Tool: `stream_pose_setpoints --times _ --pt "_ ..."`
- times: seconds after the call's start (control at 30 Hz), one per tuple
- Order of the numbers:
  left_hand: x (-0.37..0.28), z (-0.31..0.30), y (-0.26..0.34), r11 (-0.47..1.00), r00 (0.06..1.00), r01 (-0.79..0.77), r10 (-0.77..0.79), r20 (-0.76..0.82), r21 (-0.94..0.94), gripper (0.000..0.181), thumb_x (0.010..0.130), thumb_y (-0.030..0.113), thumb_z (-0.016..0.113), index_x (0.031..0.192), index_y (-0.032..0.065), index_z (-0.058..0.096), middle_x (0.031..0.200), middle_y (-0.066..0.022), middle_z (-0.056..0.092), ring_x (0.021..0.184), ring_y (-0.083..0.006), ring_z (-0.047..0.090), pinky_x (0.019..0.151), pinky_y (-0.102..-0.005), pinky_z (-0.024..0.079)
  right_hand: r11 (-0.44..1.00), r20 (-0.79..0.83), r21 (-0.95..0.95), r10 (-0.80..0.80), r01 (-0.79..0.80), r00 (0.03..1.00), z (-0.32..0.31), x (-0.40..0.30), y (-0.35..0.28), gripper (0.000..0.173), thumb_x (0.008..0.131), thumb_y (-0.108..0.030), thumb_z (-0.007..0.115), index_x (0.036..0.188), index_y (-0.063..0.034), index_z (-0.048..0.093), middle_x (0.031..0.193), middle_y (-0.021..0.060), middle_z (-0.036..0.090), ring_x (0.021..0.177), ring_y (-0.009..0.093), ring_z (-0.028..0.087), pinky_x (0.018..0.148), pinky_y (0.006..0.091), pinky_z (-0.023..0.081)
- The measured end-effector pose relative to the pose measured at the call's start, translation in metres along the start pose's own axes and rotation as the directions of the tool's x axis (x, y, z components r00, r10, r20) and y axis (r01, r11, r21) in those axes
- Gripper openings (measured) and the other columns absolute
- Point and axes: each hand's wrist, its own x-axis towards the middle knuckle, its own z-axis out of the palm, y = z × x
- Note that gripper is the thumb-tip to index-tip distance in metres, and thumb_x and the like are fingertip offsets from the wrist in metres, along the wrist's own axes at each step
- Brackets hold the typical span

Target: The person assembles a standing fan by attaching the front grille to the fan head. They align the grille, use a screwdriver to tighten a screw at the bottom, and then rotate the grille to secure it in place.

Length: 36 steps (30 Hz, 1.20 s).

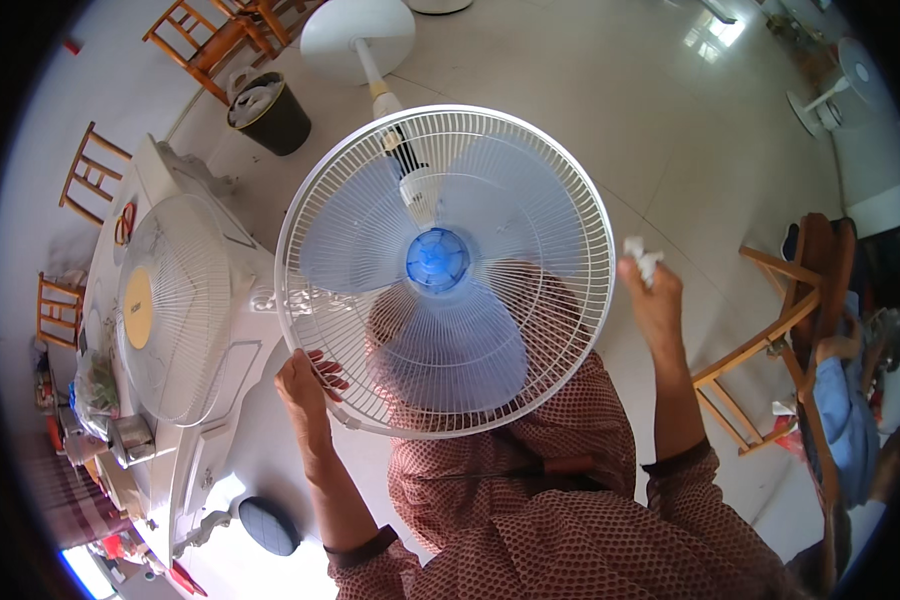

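Before me stands a pedestal fan with a white wire rear grille (450, 429), three translucent blue blades (457, 352) and a blue hub nut (438, 260). My left hand (307, 386) grips the grille's lower left rim, fingers showing through the wires. My right hand (654, 300) is raised just off the right rim, pinching a crumpled white tissue or cloth (643, 259). The fan's white pole (367, 64) runs back to its round base (330, 26). On my lap lies a thin tool with a reddish handle (568, 464), probably a screwdriver.
A front fan grille (176, 307) with a yellow badge leans on the white table (217, 405) at left, near scissors (124, 223) and a metal pot (131, 441). A lined bin (277, 124) and a dark stool (268, 525) stand nearby. At right, a person in blue (840, 427) sits by a wooden chair (757, 337).
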Motion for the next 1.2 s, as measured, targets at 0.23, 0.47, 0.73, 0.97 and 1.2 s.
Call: stream_pose_setpoints --times 0.23,0.47,0.73,0.97,1.2 --pt "0.0 0.001 -0.003 0.999 0.999 0.046 -0.046 -0.005 0.009 0.043 0.105 0.026 0.042 0.094 -0.0093 0.064 0.068 -0.0178 0.069 0.044 -0.0228 0.062 0.035 -0.0306 0.043 0.732 0.263 0.539 0.324 -0.417 0.909 0.003 -0.035 -0.029 0.028 0.101 -0.026 0.068 0.112 -0.0013 0.073 0.072 -0.0006 0.06 0.06 0.004 0.047 0.05 0.0215 0.034" --pt "0.006 -0.006 -0.012 1.0 0.999 -0.008 0.009 -0.04 0.012 0.035 0.103 0.026 0.05 0.103 -0.0046 0.067 0.074 -0.013 0.07 0.049 -0.0146 0.058 0.043 -0.0273 0.045 0.906 0.106 0.366 0.186 -0.212 0.977 0.006 -0.021 -0.035 0.03 0.101 -0.027 0.067 0.113 0.0 0.073 0.071 -0.0008 0.062 0.063 0.006 0.054 0.056 0.0259 0.042" --pt "0.005 0.005 -0.001 0.992 0.993 -0.07 0.08 -0.092 0.105 0.025 0.102 0.02 0.059 0.117 0.002 0.069 0.075 -0.0052 0.067 0.051 -0.0076 0.056 0.039 -0.0227 0.034 0.991 -0.024 0.131 0.028 -0.024 0.999 0.02 -0.004 -0.031 0.032 0.1 -0.029 0.07 0.105 0.0025 0.074 0.068 0.0036 0.064 0.06 0.01 0.055 0.057 0.0304 0.045" --pt "0.012 -0.002 -0.006 0.988 0.99 -0.096 0.108 -0.095 0.12 0.023 0.099 0.018 0.062 0.111 0.0017 0.073 0.071 0.0007 0.06 0.048 -0.0045 0.046 0.04 -0.0234 0.029 0.997 -0.077 0.081 0.003 0.003 0.997 0.03 0.001 -0.02 0.028 0.1 -0.025 0.07 0.109 0.0018 0.074 0.067 0.0042 0.064 0.06 0.009 0.054 0.056 0.0298 0.044" --pt "0.029 -0.009 -0.02 0.959 0.973 -0.168 0.198 -0.118 0.226 0.026 0.095 0.013 0.064 0.114 -0.0013 0.073 0.072 -0.0016 0.062 0.061 -0.0073 0.051 0.054 -0.0255 0.042 0.994 -0.183 0.09 -0.041 0.059 0.982 0.042 -0.001 -0.029 0.023 0.1 -0.018 0.068 0.11 0.0026 0.074 0.07 0.0023 0.064 0.061 0.008 0.053 0.058 0.0287 0.045"
